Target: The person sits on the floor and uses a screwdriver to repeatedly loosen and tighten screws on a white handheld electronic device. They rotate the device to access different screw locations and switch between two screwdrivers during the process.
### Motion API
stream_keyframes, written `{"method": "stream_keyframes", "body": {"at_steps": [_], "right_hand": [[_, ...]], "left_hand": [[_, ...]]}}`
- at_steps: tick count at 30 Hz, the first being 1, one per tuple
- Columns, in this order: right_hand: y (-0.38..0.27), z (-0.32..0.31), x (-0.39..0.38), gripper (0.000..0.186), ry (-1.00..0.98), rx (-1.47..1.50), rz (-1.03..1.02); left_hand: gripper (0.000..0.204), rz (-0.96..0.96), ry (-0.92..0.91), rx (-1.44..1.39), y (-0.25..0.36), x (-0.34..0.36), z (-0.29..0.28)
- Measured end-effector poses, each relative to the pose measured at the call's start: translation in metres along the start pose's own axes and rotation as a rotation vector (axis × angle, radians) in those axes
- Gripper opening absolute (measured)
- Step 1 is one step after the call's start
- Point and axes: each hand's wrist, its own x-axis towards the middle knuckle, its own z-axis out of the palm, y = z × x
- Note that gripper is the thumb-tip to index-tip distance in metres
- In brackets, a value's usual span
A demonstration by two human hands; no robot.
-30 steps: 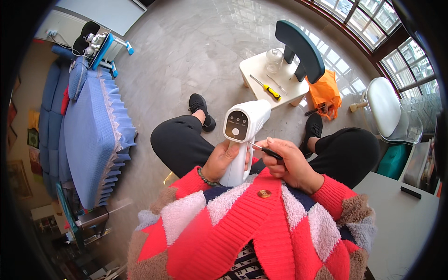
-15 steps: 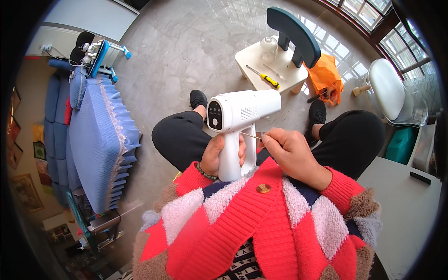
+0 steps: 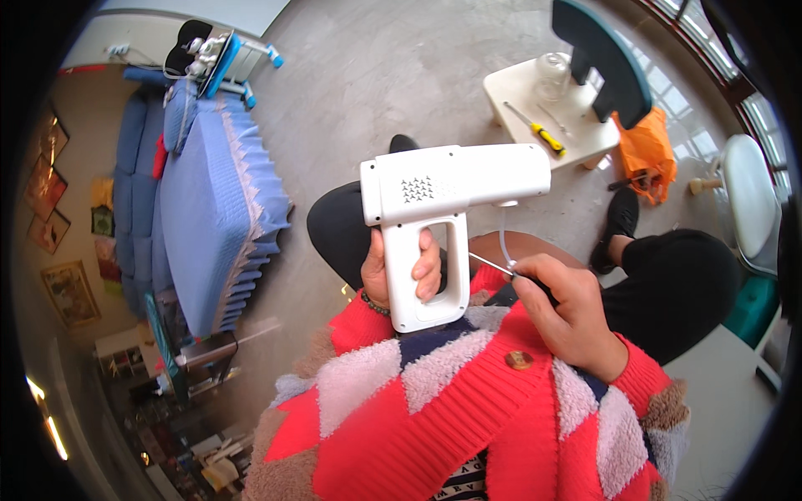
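Observation:
A white gun-shaped device (image 3: 451, 174) lies side-on in front of me, with screw holes, a patterned vent and a short clear tube (image 3: 504, 234) hanging beneath its barrel. My left hand (image 3: 393, 267) is closed round its handle, fingers through the grip opening. My right hand (image 3: 564, 309) grips a screwdriver with a dark handle; its thin metal shaft (image 3: 489, 263) points left at the handle's outer edge. Whether the tip touches it, I cannot tell.
A white chair (image 3: 510, 83) holds a yellow screwdriver (image 3: 547, 138) and a clear bottle (image 3: 551, 77). An orange bag (image 3: 643, 154) lies beside it. A blue-covered seat (image 3: 213, 225) stands at left, a white stool (image 3: 743, 192) and a grey surface (image 3: 710, 392) at right.
The device has turned from facing me with its panel to showing its side, barrel pointing right. My left hand turned with it; my right hand has moved right with the screwdriver.

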Motion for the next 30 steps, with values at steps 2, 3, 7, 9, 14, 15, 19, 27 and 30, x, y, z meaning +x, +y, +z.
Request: {"method": "stream_keyframes", "body": {"at_steps": [2,3,7,9,14,15,19,27,30], "right_hand": [[0.009,-0.001,0.003,0.011,-0.076,0.008,0.068],[0.014,-0.002,0.005,0.012,-0.112,0.014,0.118],[0.035,-0.005,0.018,0.012,-0.183,0.054,0.234],[0.045,-0.006,0.025,0.011,-0.192,0.079,0.297],[0.065,-0.017,0.044,0.011,-0.236,0.147,0.422],[0.068,-0.018,0.047,0.011,-0.243,0.164,0.446],[0.077,-0.022,0.055,0.01,-0.25,0.173,0.491],[0.087,-0.029,0.058,0.011,-0.218,0.167,0.533],[0.086,-0.03,0.056,0.011,-0.215,0.16,0.548]], "left_hand": [[0.066,0.022,0.063,0.027,0.0,-0.006,-0.005],[0.066,0.031,0.1,0.031,0.0,-0.008,-0.008],[0.066,0.022,0.223,0.062,0.0,-0.01,-0.021],[0.065,0.001,0.273,0.06,0.002,-0.01,-0.028],[0.066,-0.052,0.298,-0.002,0.007,-0.006,-0.041],[0.066,-0.06,0.286,-0.019,0.009,-0.006,-0.042],[0.067,-0.064,0.376,-0.05,0.011,-0.001,-0.046],[0.065,-0.072,0.501,0.041,0.009,0.007,-0.048],[0.065,-0.073,0.518,0.064,0.008,0.007,-0.046]]}}
